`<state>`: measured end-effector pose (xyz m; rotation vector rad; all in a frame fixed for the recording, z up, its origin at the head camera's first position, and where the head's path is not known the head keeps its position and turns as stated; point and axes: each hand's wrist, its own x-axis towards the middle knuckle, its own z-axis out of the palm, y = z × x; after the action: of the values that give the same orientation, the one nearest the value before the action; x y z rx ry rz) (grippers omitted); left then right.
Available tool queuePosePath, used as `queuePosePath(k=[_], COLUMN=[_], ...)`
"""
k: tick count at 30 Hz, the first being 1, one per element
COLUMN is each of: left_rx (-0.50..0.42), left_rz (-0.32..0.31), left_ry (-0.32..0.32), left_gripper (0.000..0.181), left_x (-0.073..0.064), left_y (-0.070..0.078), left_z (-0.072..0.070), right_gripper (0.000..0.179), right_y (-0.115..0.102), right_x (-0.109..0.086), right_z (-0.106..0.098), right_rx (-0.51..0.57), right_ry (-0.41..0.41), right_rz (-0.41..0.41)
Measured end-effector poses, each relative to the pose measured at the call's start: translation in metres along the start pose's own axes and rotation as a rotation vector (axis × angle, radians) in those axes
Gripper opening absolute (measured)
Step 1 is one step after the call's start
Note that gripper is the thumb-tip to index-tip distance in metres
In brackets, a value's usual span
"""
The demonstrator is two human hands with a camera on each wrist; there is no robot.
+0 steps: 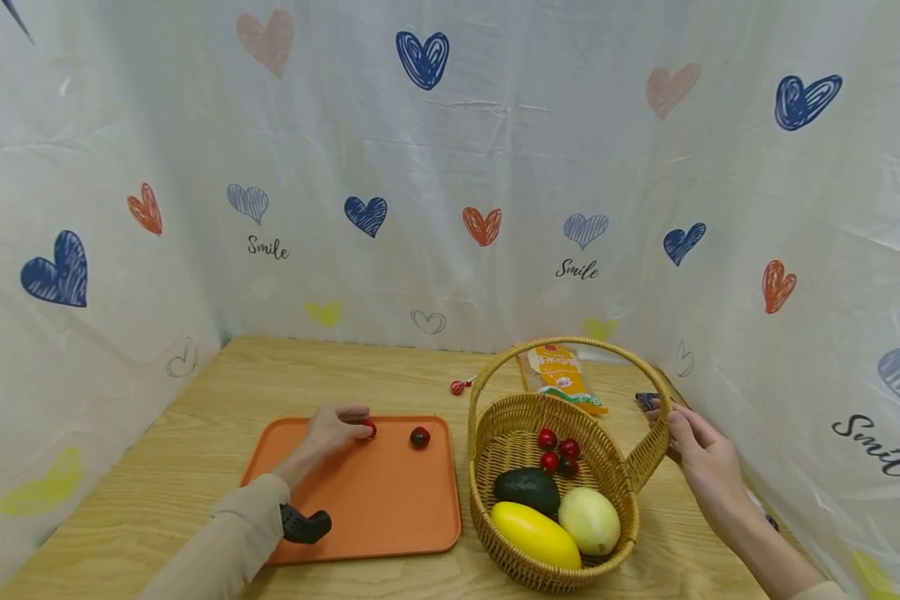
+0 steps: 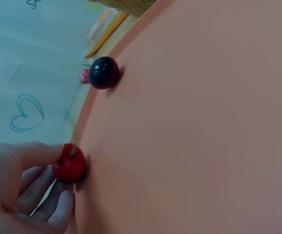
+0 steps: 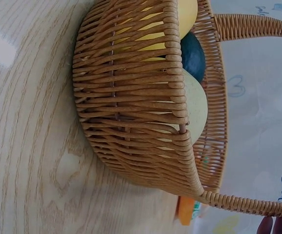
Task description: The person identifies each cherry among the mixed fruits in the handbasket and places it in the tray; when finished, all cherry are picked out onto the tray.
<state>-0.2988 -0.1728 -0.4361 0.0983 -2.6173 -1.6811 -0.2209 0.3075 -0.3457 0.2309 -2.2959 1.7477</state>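
At the far edge of the orange tray, my left hand pinches a red cherry with a short green stem. A darker cherry lies on the tray to its right. My right hand grips the handle of the wicker basket on its right side. Inside the basket are several cherries, a dark green avocado, a long yellow fruit and a pale round melon. Only the right fingertips show in the right wrist view.
Behind the basket lies an orange and clear food packet. A red wrapped lollipop is on the table beyond the tray. A dark wrapper shows by the right hand. White curtains with printed hearts enclose the table's back and sides.
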Motion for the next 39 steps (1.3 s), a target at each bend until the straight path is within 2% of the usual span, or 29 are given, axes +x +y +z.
queuePosePath(k=[7, 11, 15, 20, 25, 28, 31, 34, 39], left_rx=[-0.038, -0.096, -0.171, -0.251, -0.347, -0.383, -0.393, -0.402, -0.421], left_rz=[0.023, 0.064, 0.136, 0.212, 0.222, 0.232, 0.239, 0.246, 0.246], left_ry=[-0.002, -0.067, -0.192, -0.408, -0.620, -0.753, -0.851, -0.883, -0.863], left_gripper=[0.041, 0.040, 0.040, 0.042, 0.037, 0.033, 0.031, 0.029, 0.029], left_x=[-0.001, -0.006, -0.019, -0.044, -0.075, -0.092, -0.104, -0.110, -0.107], left_y=[0.009, 0.019, 0.032, 0.055, 0.077, 0.084, 0.088, 0.091, 0.097], left_z=[-0.005, 0.001, 0.014, 0.035, 0.056, 0.067, 0.076, 0.082, 0.089], right_gripper=[0.046, 0.046, 0.044, 0.043, 0.045, 0.044, 0.045, 0.047, 0.049], right_y=[0.001, 0.001, 0.001, 0.001, 0.001, 0.002, 0.002, 0.002, 0.002], right_x=[0.000, 0.000, 0.000, 0.000, 0.000, 0.000, 0.000, 0.000, 0.001], right_z=[-0.001, -0.001, 0.000, -0.001, -0.002, -0.003, -0.003, -0.002, 0.000], right_rx=[-0.013, -0.021, 0.001, -0.004, -0.010, 0.000, -0.007, -0.021, -0.037], right_ry=[0.000, 0.001, 0.006, 0.013, 0.003, 0.000, 0.005, 0.007, 0.006], right_rz=[0.003, 0.002, -0.005, -0.007, -0.008, -0.013, -0.011, -0.002, 0.012])
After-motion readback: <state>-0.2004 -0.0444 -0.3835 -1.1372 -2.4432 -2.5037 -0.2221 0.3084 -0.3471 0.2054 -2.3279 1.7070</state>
